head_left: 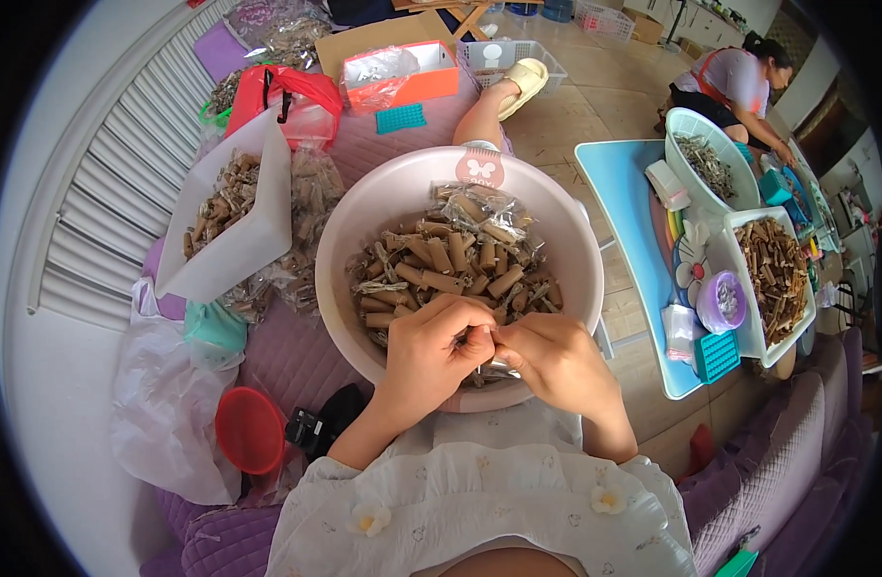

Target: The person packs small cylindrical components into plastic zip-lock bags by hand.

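Note:
A large pale pink basin [336,252] sits in front of me. Short brown cylindrical pieces [443,258] fill its middle, mixed with greyish dried strands. On the far side of that heap lies a clear plastic packet [499,213]. Over the near rim, my left hand [435,352] is closed, thumb and fingers pinched. My right hand [554,362] meets it with fingers pressed together. Whatever is between the fingertips is mostly covered; a shiny, thin bit shows just below them, too small to name.
To the left stand a white bin [274,197] of brown pieces, a red bowl [251,430] and a red bag [302,96]. At right, a blue table [619,178] bears a pale green basin [680,125], a white tray [744,245] and a purple bowl [721,301]. A person [734,87] works beyond.

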`<state>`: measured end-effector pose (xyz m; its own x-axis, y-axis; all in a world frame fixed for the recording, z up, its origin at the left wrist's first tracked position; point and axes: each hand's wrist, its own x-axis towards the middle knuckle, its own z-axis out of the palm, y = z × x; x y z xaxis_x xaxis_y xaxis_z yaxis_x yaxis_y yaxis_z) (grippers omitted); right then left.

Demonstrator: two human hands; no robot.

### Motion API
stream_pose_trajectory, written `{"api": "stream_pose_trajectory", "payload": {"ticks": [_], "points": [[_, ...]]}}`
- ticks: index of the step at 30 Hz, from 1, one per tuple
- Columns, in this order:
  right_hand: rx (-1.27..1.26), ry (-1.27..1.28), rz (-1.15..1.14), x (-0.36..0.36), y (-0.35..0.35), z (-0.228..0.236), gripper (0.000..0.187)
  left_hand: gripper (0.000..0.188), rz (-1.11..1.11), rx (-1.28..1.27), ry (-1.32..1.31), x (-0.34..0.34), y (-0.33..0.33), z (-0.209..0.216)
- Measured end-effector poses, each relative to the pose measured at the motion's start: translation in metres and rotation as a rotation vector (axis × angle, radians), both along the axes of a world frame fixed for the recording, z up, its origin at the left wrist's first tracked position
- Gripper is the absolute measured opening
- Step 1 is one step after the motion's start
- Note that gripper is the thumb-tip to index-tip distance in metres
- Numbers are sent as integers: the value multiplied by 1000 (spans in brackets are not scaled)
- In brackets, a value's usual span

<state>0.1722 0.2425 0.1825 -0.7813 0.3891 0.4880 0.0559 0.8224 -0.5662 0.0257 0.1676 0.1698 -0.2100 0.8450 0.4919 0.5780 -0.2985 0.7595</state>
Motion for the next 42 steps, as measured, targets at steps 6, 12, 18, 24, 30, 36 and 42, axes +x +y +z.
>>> {"api": "stream_pose_trajectory", "payload": {"ticks": [6, 12, 18, 24, 30, 36, 42], "points": [[35, 13, 26, 7, -1, 7, 10, 8, 23, 143, -100, 5, 4, -5], [-114, 118, 157, 16, -4, 14, 7, 12, 178, 230, -547, -15, -3, -12], [-520, 234, -163, 8, -4, 4, 10, 14, -88, -3, -523, -8, -13, -10], [-511, 435, -261, -3, -2, -4, 8, 20, -167, -105, -232, 3, -4, 3], [-618, 492, -269, -4, -4, -7, 9, 23, -148, -188, -295, -2, -7, -2], [-648, 549, -277, -5, -1, -11, 11, 24, -28, -81, -507, 5, 2, -3], [-681, 572, -269, -7, 1, -15, 11, 13, -137, 226, -638, -5, -11, -14]]}}
